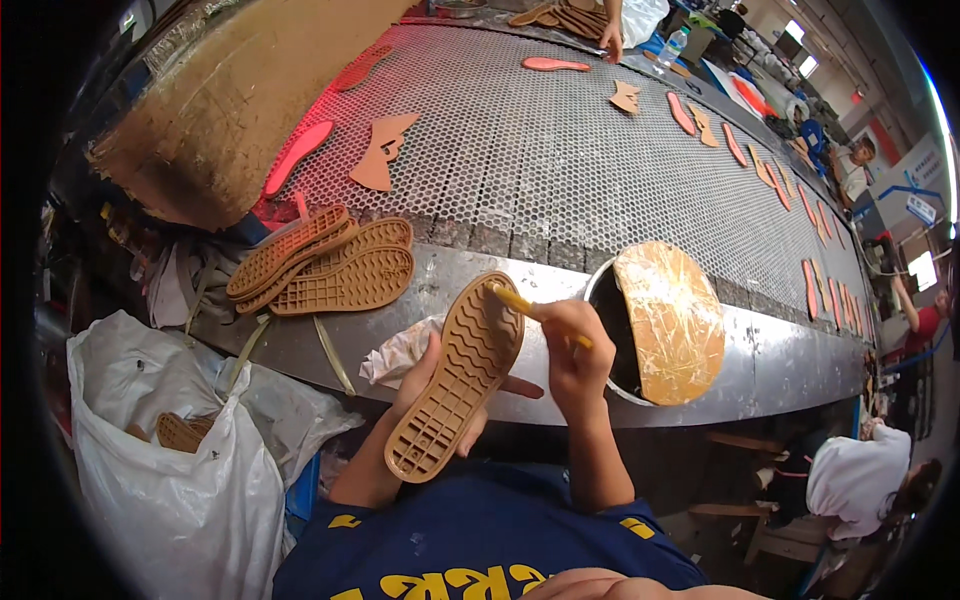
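My left hand (425, 385) holds a brown shoe sole (455, 375) from beneath and along its side. The sole is tilted, with its toe end pointing up and away, and its wavy and gridded inner face is toward me. My right hand (580, 350) is closed around a yellow-handled brush (515, 300). The brush's tip meets the sole near its toe. A crumpled pale wrapping (402, 352) lies by my left hand on the metal ledge. Right of my right hand stands a round can (597, 283), partly covered by a shiny tan disc (675, 325).
Several brown soles (345, 265) lie stacked on the ledge at left. Beyond runs a mesh conveyor (500, 130) carrying red insoles (300, 157) and tan cut pieces (383, 152). A white sack (170, 490) holding soles stands lower left. Another person's hand (611, 40) hangs over the far edge.
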Demonstrator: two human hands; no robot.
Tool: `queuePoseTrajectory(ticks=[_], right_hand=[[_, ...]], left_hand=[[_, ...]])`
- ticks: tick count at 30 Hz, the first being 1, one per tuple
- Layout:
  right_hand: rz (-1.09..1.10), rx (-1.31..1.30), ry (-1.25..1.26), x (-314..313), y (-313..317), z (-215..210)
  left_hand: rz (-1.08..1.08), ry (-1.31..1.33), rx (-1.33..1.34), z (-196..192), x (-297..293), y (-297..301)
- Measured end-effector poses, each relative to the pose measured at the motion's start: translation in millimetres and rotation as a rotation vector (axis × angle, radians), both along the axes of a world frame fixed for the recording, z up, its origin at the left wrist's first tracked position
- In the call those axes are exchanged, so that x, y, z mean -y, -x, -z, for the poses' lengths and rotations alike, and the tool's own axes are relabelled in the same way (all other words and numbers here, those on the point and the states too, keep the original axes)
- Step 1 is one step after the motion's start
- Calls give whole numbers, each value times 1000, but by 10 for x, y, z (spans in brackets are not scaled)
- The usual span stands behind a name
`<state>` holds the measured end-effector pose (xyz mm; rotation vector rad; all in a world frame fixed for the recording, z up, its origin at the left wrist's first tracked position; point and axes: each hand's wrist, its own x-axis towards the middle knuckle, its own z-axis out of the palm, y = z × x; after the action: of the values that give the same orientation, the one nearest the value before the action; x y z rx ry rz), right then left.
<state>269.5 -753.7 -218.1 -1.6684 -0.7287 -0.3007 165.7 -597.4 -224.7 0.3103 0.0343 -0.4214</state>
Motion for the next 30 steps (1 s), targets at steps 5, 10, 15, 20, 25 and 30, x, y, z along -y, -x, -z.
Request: queuePoseTrajectory(ticks=[5, 10, 15, 20, 25, 30], right_hand=[[-529, -192, -9, 147, 173, -223], [-153, -160, 14, 159, 52, -19], [-162, 208, 256, 135, 475, -262], [-630, -302, 132, 272, 520, -385], [47, -198, 79, 174, 207, -90], [-365, 20, 274, 237, 617, -351]], left_hand=[[-142, 6, -70, 208, -20, 137], [-80, -34, 45, 71, 23, -25], [-128, 109, -157, 209, 59, -11], [-121, 292, -170, 54, 72, -104], [-94, 45, -161, 16, 120, -86], [-175, -86, -123, 193, 103, -35]])
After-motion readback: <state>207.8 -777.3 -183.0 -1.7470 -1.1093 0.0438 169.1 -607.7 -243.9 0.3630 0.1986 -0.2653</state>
